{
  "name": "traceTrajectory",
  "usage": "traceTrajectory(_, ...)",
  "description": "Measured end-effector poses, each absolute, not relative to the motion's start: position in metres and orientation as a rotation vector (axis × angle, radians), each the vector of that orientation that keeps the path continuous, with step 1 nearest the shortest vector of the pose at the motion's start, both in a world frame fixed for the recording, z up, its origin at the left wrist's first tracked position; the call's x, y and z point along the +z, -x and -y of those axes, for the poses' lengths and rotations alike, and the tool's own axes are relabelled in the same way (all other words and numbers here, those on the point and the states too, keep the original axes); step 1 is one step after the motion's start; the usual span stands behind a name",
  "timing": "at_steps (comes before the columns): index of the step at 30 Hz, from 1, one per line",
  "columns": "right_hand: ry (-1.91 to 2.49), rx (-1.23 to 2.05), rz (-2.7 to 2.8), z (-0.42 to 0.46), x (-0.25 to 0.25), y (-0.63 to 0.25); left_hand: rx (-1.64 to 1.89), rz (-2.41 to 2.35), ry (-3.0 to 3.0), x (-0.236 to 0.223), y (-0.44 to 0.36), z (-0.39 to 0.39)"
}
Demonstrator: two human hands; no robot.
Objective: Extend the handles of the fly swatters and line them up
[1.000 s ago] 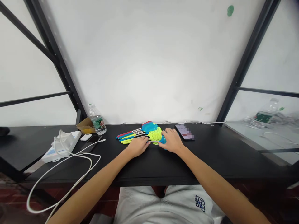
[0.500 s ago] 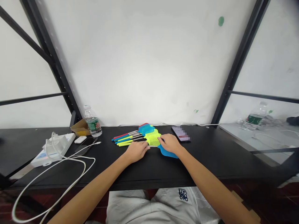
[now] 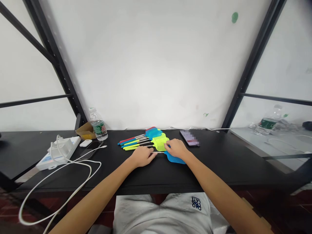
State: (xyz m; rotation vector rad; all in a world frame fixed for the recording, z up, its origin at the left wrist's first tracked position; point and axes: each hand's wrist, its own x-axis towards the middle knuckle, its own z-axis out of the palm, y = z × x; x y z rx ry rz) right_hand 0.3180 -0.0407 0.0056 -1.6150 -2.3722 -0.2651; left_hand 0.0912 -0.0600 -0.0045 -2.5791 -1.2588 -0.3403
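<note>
Nearest to me lies a blue fly swatter (image 3: 175, 159) with a mesh head and a thin metal shaft. My left hand (image 3: 143, 156) is closed around its handle end, which the fingers hide. At the other end, my right hand (image 3: 177, 148) pinches the swatter where shaft and head meet. Just behind is a yellow-green fly swatter (image 3: 160, 141), its head partly covered by my right fingers. Several more swatters lie alongside in a fanned row, handles to the left, with a blue swatter head (image 3: 153, 133) over a red one at the back.
A phone (image 3: 189, 138) lies right of the swatters. To the left stand a water bottle (image 3: 98, 126) and a small cardboard box (image 3: 86, 131), near a white earbud case (image 3: 85, 143), a dark phone (image 3: 91, 150) and a power strip (image 3: 58, 152) with looping white cables. Black shelf posts rise on both sides.
The camera view has shifted slightly. Both hands keep nearly the same hold on the blue fly swatter, and the other things stay in place.
</note>
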Motion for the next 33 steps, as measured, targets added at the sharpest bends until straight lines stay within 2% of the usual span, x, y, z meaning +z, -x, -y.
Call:
traceTrajectory(22,1.621,-0.069,2.365,0.031,0.006,-0.324,-0.538,0.974,2.555,-0.009,-0.100,0.056)
traceTrajectory(33,1.071,-0.520,2.494,0.054,0.010,-0.301,-0.839,1.317,2.640,-0.012,-0.097,0.047)
